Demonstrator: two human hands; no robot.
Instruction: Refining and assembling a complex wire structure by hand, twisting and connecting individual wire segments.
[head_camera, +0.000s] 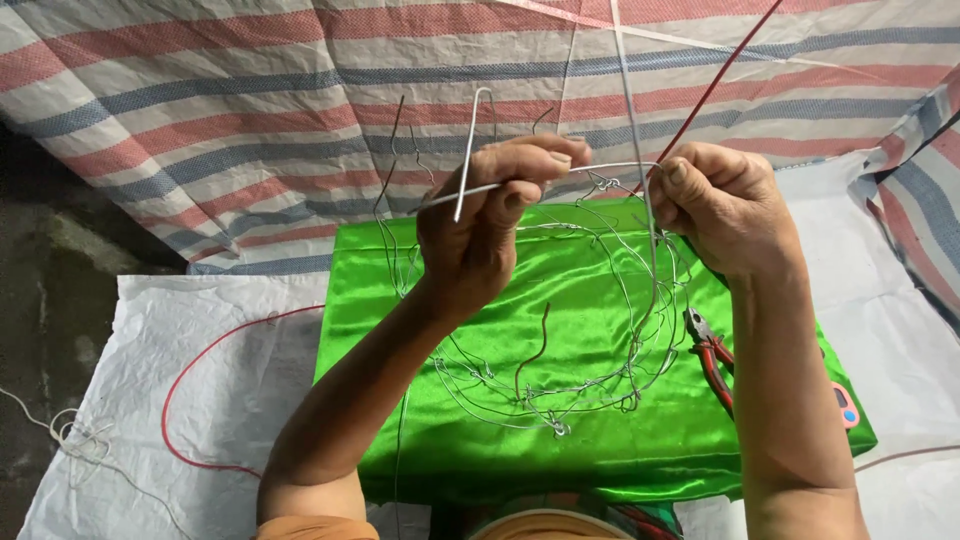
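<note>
Green satin-covered surface (600, 440), red-handled pliers (712, 360), wire ring (560, 400) on it

Hardly anything of that kind is showing here. One small pink gadget with a light blue screen (846, 403) is lying at the right edge of the green cloth (600, 300), peeking out from behind the person's right forearm; its display is too small to make out.

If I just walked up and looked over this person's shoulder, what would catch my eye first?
The bright green satin cloth in the middle, with a tangled round wire frame held above it. Both hands, left hand and right hand, pinch a stiff wire at the top. Red-handled pliers lie at the right.
</note>
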